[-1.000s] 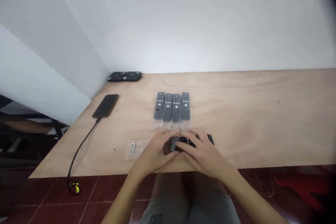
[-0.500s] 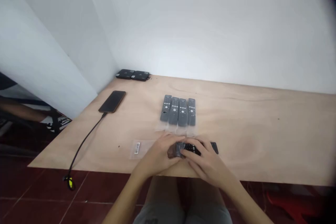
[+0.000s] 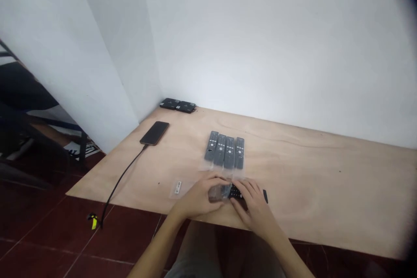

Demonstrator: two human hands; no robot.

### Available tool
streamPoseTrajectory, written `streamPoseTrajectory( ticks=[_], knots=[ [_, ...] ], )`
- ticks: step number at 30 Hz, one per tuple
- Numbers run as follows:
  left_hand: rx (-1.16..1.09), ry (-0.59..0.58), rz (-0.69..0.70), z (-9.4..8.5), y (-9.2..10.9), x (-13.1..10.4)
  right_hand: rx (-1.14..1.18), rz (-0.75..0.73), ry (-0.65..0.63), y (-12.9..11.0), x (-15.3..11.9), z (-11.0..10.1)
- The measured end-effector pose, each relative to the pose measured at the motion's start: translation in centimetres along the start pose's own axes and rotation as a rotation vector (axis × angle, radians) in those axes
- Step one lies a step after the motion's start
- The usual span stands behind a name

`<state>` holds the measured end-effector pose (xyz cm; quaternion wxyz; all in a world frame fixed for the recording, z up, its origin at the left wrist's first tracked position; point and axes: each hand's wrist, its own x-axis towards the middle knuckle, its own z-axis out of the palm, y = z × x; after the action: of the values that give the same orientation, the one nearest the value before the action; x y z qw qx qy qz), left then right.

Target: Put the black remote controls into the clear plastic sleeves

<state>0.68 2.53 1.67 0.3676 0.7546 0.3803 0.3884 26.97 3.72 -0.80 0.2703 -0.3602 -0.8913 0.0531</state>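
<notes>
A black remote control (image 3: pixel 235 191) lies sideways near the table's front edge, its keypad up and its right end showing past my fingers. My right hand (image 3: pixel 256 206) is closed over its middle. My left hand (image 3: pixel 200 195) is closed around a crinkled clear plastic sleeve (image 3: pixel 219 193) at the remote's left end. How far the sleeve covers the remote is hidden by my fingers. Just beyond my hands, several remotes (image 3: pixel 224 152) lie in a row, with clear sleeves about their near ends. Left of my left hand is a flat clear packet (image 3: pixel 177 187) with a small whitish item in it.
A phone (image 3: pixel 155 133) with a black cable (image 3: pixel 122 176) hanging over the edge lies on the left of the wooden table (image 3: pixel 309 182). Two flat black boxes (image 3: pixel 177 105) sit in the back corner by the wall. At far left, part of another person's leg (image 3: pixel 48 132) shows.
The view has turned and shifted, so the table sits lower and tilted. My right hand has moved slightly along the remote toward the sleeve; my left hand keeps its hold.
</notes>
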Motion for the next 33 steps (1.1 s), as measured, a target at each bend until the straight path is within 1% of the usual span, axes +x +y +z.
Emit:
streamPoseTrajectory(
  ticks=[2, 5, 10, 16, 21, 27, 33],
  knots=[
    [-0.001, 0.022, -0.023, 0.1, 0.0, 0.1, -0.021, 0.014, 0.017, 0.3, -0.1, 0.4],
    [-0.005, 0.055, -0.05, 0.1, -0.1, 0.4, -0.016, 0.025, 0.01, 0.4, -0.2, 0.4],
    [0.01, 0.048, -0.084, 0.2, -0.4, 0.5, 0.019, 0.01, 0.006, 0.1, -0.2, 0.0],
    [0.049, 0.046, -0.086, 0.4, -1.1, 0.4, 0.027, -0.018, 0.008, 0.2, -0.3, 0.2],
    [0.08, 0.037, -0.099, 0.6, -1.3, 0.5, 0.077, -0.04, -0.011, 0.1, -0.2, -0.2],
    [0.126, 0.062, -0.098, 0.9, -1.4, 0.5, 0.082, -0.058, 0.033, 0.0, -0.1, -0.2],
    [0.135, 0.087, -0.11, 1.1, -1.7, 0.5, 0.084, -0.063, 0.04, 0.1, 0.0, 0.2]
  ],
)
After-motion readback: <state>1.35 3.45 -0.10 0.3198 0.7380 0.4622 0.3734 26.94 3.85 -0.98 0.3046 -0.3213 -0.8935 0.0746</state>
